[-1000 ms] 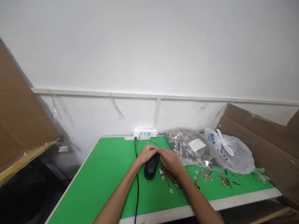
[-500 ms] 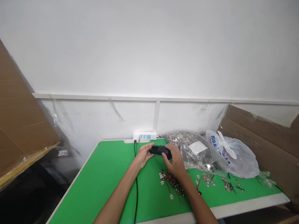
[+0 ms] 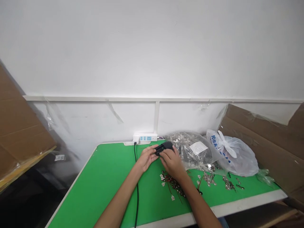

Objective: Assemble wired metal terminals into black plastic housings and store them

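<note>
A black handheld device (image 3: 164, 147) with a cord is held just above the green table (image 3: 106, 177), near its far edge. My left hand (image 3: 146, 157) grips its left end with curled fingers. My right hand (image 3: 171, 163) closes on it from the right and below. The black cord (image 3: 136, 183) runs from the white power strip (image 3: 145, 138) toward me along the table. A small heap of metal terminals with red and brown wires (image 3: 172, 184) lies just under my right wrist.
Two clear plastic bags sit at the back right: one with metal parts (image 3: 190, 148), one white with blue print (image 3: 234, 155). Loose metal pieces (image 3: 225, 183) are scattered in front of them. Cardboard sheets lean at the far left (image 3: 19, 126) and right (image 3: 268, 142).
The black device lay on the table a second ago; both hands have lifted it and carried it farther away, toward the power strip, turning it sideways.
</note>
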`<state>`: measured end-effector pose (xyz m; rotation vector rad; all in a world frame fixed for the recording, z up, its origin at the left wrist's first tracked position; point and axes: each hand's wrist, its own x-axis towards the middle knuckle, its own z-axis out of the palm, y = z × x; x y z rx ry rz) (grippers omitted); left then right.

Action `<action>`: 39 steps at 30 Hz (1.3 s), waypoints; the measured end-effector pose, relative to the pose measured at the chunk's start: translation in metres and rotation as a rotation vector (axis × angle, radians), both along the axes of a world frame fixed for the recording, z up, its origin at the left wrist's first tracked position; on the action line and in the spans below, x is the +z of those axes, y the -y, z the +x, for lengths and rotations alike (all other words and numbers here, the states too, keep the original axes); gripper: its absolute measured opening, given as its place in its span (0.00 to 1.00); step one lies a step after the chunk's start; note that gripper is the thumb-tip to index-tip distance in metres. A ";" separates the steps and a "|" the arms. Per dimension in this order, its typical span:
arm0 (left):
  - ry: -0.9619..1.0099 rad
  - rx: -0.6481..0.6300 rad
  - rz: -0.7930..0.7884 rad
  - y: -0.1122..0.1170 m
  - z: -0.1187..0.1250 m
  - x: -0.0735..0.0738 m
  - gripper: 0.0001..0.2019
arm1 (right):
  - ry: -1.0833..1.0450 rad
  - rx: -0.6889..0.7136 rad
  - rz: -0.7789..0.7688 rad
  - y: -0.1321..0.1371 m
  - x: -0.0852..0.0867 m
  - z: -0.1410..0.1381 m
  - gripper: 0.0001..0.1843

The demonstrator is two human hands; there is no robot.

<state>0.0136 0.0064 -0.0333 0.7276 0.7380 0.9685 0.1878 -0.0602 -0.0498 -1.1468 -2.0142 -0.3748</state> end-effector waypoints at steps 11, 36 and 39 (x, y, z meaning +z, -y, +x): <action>-0.073 -0.032 0.042 0.004 0.004 0.004 0.18 | 0.050 0.053 0.069 -0.004 -0.001 -0.004 0.08; -0.134 -0.006 0.081 0.011 0.000 0.009 0.18 | 0.072 0.062 0.110 -0.007 -0.006 -0.008 0.11; -0.133 -0.010 0.079 0.012 0.001 0.007 0.19 | 0.080 0.056 0.115 -0.008 -0.009 -0.008 0.11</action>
